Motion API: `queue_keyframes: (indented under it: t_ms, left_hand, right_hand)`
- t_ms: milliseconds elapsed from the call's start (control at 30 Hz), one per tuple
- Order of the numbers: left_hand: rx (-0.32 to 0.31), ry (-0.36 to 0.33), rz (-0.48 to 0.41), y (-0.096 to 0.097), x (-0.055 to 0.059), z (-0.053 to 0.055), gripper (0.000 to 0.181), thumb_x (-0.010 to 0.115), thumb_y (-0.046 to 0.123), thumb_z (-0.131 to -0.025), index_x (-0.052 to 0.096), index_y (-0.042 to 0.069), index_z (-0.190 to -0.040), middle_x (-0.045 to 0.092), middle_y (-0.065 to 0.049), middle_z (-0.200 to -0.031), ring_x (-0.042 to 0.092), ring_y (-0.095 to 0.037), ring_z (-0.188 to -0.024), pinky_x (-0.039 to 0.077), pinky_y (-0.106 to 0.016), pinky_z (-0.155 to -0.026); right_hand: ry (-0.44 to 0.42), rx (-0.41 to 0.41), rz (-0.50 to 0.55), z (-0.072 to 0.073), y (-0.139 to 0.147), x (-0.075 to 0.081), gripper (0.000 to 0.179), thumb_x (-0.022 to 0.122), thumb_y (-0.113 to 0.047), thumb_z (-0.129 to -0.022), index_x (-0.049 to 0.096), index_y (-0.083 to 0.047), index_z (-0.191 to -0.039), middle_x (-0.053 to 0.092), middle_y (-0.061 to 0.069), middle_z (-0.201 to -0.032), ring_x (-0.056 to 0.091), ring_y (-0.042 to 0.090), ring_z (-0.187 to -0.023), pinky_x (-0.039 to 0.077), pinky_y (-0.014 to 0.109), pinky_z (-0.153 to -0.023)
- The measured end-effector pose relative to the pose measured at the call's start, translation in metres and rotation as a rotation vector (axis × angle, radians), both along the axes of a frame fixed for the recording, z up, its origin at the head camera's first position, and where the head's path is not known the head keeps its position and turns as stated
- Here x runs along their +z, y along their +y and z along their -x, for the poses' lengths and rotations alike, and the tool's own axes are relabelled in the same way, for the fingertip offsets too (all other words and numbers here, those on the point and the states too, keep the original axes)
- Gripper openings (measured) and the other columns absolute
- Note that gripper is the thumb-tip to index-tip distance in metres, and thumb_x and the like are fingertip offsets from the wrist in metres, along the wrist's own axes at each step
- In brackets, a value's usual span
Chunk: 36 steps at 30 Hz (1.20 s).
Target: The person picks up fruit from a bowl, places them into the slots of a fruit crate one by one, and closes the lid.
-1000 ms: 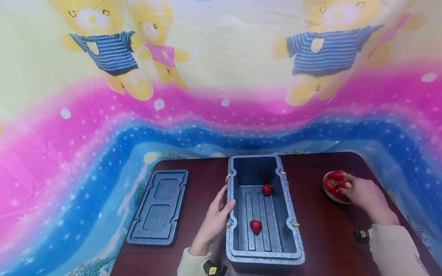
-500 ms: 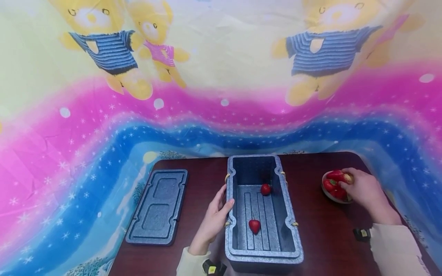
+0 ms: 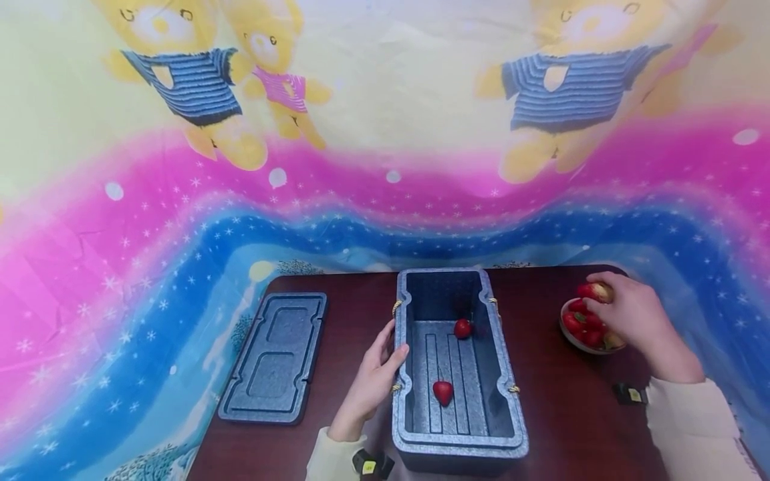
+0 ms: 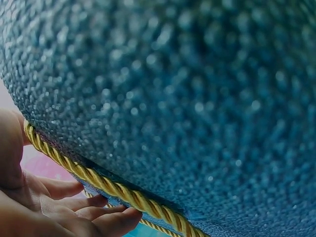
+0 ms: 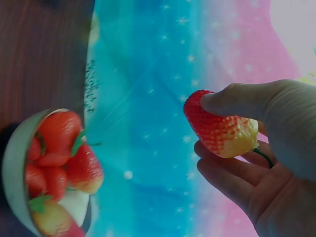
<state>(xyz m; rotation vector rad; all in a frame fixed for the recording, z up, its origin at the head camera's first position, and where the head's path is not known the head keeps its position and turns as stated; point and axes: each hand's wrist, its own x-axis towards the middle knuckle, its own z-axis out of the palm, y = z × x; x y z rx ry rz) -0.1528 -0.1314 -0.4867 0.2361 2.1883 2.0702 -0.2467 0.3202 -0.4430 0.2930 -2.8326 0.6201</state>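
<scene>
A red strawberry with a pale yellow end (image 5: 222, 123) is pinched between the thumb and fingers of my right hand (image 3: 640, 317), just above a small pale bowl (image 5: 15, 168) of strawberries. My left hand (image 3: 375, 374) rests against the left side of a deep grey-blue foam box (image 3: 460, 449). Its thumb lies on the box's rim and its loosely extended fingers touch the outer wall, by a gold twisted rope (image 4: 106, 183). Inside the box lie one red strawberry-like fruit (image 3: 442, 393) near the front and a rounder red fruit (image 3: 462, 328) farther back.
A matching grey-blue lid (image 3: 277, 361) lies flat on the dark red-brown table (image 3: 351, 300), left of the box. Gold rope loops hang on both long sides of the box. A cartoon-bear cloth (image 3: 391, 120) hangs behind the table.
My right hand has gripped a strawberry and lifted it up out of the bowl, toward the back. The left hand keeps its place on the box.
</scene>
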Motion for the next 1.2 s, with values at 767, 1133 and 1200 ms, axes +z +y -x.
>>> queue_keyframes:
  t_ms: [767,1133,1200]
  left_hand:
    - [0.002,0.007,0.007,0.001,0.001,0.0,0.066,0.054,0.026,-0.106,0.023,0.007,-0.16,0.027,-0.019,-0.164,0.03,-0.037,-0.148,0.032,-0.055,-0.115]
    - [0.002,0.007,0.007,0.001,0.001,-0.002,0.066,0.054,0.027,-0.106,0.022,0.007,-0.161,0.027,-0.018,-0.164,0.03,-0.036,-0.148,0.033,-0.055,-0.115]
    - [0.001,0.008,0.005,0.001,0.001,-0.002,0.066,0.054,0.026,-0.106,0.022,0.007,-0.161,0.027,-0.018,-0.164,0.03,-0.036,-0.147,0.033,-0.055,-0.115]
  right_hand:
    - [0.129,0.076,0.009,-0.01,-0.034,0.048,0.049,0.085,-0.018,-0.081,0.066,-0.004,-0.124,0.069,0.023,-0.107,0.063,0.028,-0.077,0.052,0.04,-0.06]
    - [0.175,0.119,0.028,-0.015,-0.06,0.067,0.048,0.087,-0.017,-0.079,0.068,-0.007,-0.122,0.071,0.017,-0.103,0.062,0.022,-0.074,0.05,0.035,-0.059]
    - [0.195,0.134,0.035,-0.015,-0.064,0.068,0.048,0.088,-0.017,-0.078,0.069,-0.007,-0.121,0.072,0.016,-0.103,0.062,0.021,-0.072,0.051,0.034,-0.059]
